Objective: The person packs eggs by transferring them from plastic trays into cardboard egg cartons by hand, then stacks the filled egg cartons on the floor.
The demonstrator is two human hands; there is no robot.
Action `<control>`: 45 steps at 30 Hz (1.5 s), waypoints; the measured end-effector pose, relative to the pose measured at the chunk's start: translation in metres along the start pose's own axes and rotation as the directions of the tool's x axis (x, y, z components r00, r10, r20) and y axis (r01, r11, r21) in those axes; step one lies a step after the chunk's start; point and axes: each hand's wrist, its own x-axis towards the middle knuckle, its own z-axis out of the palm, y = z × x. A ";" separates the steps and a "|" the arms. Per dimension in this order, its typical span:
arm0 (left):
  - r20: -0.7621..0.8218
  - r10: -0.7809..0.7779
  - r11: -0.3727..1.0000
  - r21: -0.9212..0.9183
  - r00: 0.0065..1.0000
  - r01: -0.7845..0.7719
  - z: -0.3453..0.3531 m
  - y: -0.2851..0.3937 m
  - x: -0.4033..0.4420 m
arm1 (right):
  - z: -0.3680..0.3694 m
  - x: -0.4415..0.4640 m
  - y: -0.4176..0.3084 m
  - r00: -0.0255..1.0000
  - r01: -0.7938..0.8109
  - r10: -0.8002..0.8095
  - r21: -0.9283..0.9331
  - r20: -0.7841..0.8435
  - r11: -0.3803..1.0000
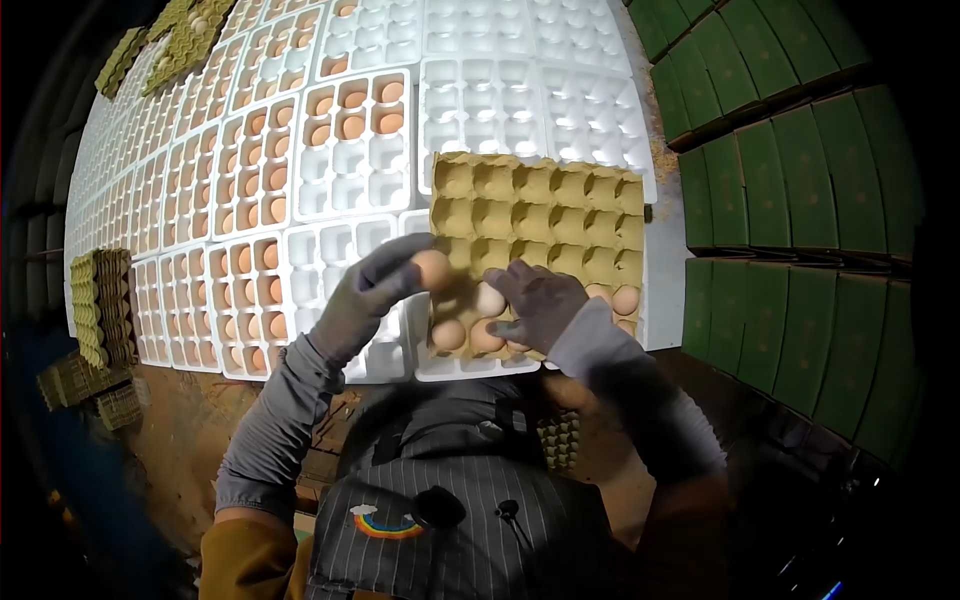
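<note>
My left hand (pixel 372 292), in a grey glove, pinches a brown egg (pixel 432 270) between thumb and fingertips at the left edge of a yellow-brown pulp egg tray (pixel 580 214). My gloved right hand (pixel 543 305) is over the tray's front rows, its fingers and thumb closing around a pale egg (pixel 490 299). Its thumb tip touches a brown egg (pixel 487 336) below. Another brown egg (pixel 448 334) sits in the front left corner, and one more (pixel 626 300) lies right of the hand. The palm hides part of the tray. Beneath the tray are white foam egg trays (pixel 352 240).
Filled foam trays (pixel 250 180) cover the left of the table; one partly filled tray (pixel 355 145) stands ahead. Stacked pulp trays (pixel 100 305) stand at the left edge, more (pixel 185 45) at the far left. Green boxes (pixel 790 180) line the right side.
</note>
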 end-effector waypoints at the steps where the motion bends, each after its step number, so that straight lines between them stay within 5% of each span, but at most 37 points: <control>1: -0.033 0.051 0.929 -0.366 0.998 -0.059 0.005 0.000 -0.006 | 0.004 0.007 0.000 1.000 0.008 -0.008 0.003 -0.002 1.000; 3: -0.048 -0.039 0.879 -0.477 0.998 0.012 -0.006 -0.010 -0.014 | 0.004 0.019 0.001 0.984 -0.047 0.064 -0.106 0.168 0.993; 4: -0.039 -0.116 0.958 -0.268 0.992 0.102 -0.012 -0.020 -0.016 | -0.001 0.019 0.006 0.989 -0.037 0.045 -0.057 0.139 0.998; 5: -0.073 -0.156 0.971 0.173 0.985 0.166 -0.005 -0.016 -0.024 | -0.001 0.019 0.007 0.989 -0.030 0.038 -0.059 0.142 0.998; 6: -0.036 0.034 0.831 0.556 0.999 -0.008 0.014 -0.014 -0.029 | 0.000 0.020 0.007 0.992 0.035 -0.018 -0.136 0.128 0.990; 7: 0.074 0.189 0.523 0.836 0.979 -0.164 0.032 -0.015 -0.033 | 0.001 0.020 0.006 0.990 0.097 -0.074 -0.212 0.117 0.973; 8: 0.125 0.219 0.245 0.953 0.968 -0.178 0.038 -0.030 -0.034 | 0.001 0.020 0.006 0.990 0.099 -0.075 -0.211 0.119 0.972; 9: 0.152 0.246 0.088 0.980 0.957 -0.179 0.045 -0.040 -0.032 | 0.000 0.020 0.006 0.989 0.102 -0.077 -0.204 0.126 0.974; 12: 0.195 0.283 0.072 0.972 0.939 -0.224 0.047 -0.039 -0.033 | -0.007 0.018 0.013 0.987 0.106 -0.079 -0.196 0.139 0.975; 13: 0.060 0.204 0.386 0.912 0.977 -0.136 0.045 -0.034 -0.035 | -0.012 0.010 0.025 0.991 -0.025 -0.011 0.275 0.132 0.961; 14: -0.048 0.088 0.654 0.756 0.995 -0.021 0.043 -0.025 -0.036 | -0.021 0.002 0.038 0.986 -0.145 0.051 0.678 0.157 0.720; 15: -0.100 -0.090 0.887 0.444 0.991 0.126 0.039 -0.016 -0.038 | -0.023 -0.012 0.042 0.991 -0.120 0.007 0.857 0.135 0.501; 16: -0.074 -0.135 0.959 0.240 0.988 0.149 0.040 -0.014 -0.038 | -0.025 -0.025 0.047 0.993 -0.100 -0.037 0.966 0.112 0.239; 17: -0.037 -0.173 0.984 0.026 0.984 0.175 0.042 -0.013 -0.039 | -0.014 -0.033 0.047 0.995 0.094 -0.050 0.974 -0.086 0.208; 18: 0.013 0.055 0.924 0.379 0.998 -0.055 0.048 -0.015 -0.037 | -0.012 -0.037 0.040 0.991 0.134 -0.056 0.801 -0.124 0.584; 19: 0.141 0.246 0.695 0.664 0.959 -0.276 0.059 -0.018 -0.034 | -0.009 -0.041 0.031 0.984 0.147 -0.077 0.490 -0.159 0.860; 20: 0.147 0.180 0.541 0.811 0.973 -0.223 0.077 -0.013 -0.033 | 0.003 -0.045 0.024 0.970 0.175 -0.147 0.140 -0.195 0.975; 21: 0.147 0.182 0.539 0.812 0.972 -0.224 0.088 -0.020 -0.031 | 0.014 -0.049 0.018 0.949 0.162 -0.215 -0.229 -0.228 0.960; 23: 0.179 0.189 -0.210 0.968 0.966 -0.138 0.103 -0.038 -0.025 | 0.033 -0.042 0.005 0.991 0.080 -0.122 -0.484 -0.056 0.871; 24: 0.165 0.163 -0.208 0.970 0.973 -0.129 0.106 -0.042 -0.023 | 0.035 -0.044 0.007 0.990 0.083 -0.127 -0.486 -0.058 0.870; 27: 0.148 0.198 -0.074 0.988 0.969 -0.136 0.099 -0.038 -0.025 | 0.031 -0.050 0.010 0.984 0.104 -0.153 -0.391 -0.095 0.914; 28: 0.133 0.204 -0.077 0.990 0.970 -0.119 0.092 -0.032 -0.031 | 0.024 -0.058 0.015 0.953 0.113 -0.151 -0.155 -0.263 0.981; 29: 0.043 0.193 0.357 0.927 0.980 -0.111 0.082 -0.026 -0.038 | 0.018 -0.064 0.019 0.903 0.157 -0.107 0.087 -0.416 0.984; 30: -0.030 0.152 0.725 0.683 0.988 -0.091 0.072 -0.023 -0.045 | 0.016 -0.067 0.022 0.940 0.129 0.077 0.556 -0.332 0.821; 31: -0.080 0.027 0.888 0.460 0.996 0.013 0.061 -0.021 -0.050 | 0.022 -0.065 0.033 0.949 0.158 0.132 0.795 -0.286 0.586; 33: -0.175 0.003 0.968 0.247 0.984 0.041 0.036 -0.033 -0.062 | -0.002 -0.073 0.017 0.985 -0.013 0.171 0.996 -0.002 0.084; 34: -0.214 0.025 0.966 0.258 0.977 0.032 0.025 -0.036 -0.067 | -0.003 -0.065 0.002 0.949 -0.064 0.301 0.994 0.089 -0.092; 37: -0.355 0.069 0.916 0.392 0.932 0.082 -0.010 -0.017 -0.069 | -0.006 -0.029 -0.019 0.944 -0.075 0.310 0.988 0.114 -0.137; 39: -0.417 0.250 0.764 0.640 0.874 0.087 -0.043 0.002 -0.058 | -0.018 -0.001 -0.041 0.948 -0.074 0.303 0.993 0.098 -0.088; 42: -0.334 0.593 0.404 0.910 0.732 0.087 -0.104 0.021 -0.017 | -0.029 0.044 -0.066 0.955 0.037 0.277 0.968 -0.108 0.248; 43: -0.350 0.590 0.378 0.916 0.728 0.134 -0.123 0.022 -0.001 | -0.030 0.069 -0.056 0.970 -0.117 0.228 0.984 0.084 0.135; 45: -0.276 0.607 0.224 0.959 0.745 0.173 -0.155 0.030 0.038 | -0.012 0.113 -0.046 0.985 -0.028 0.170 0.978 -0.009 0.209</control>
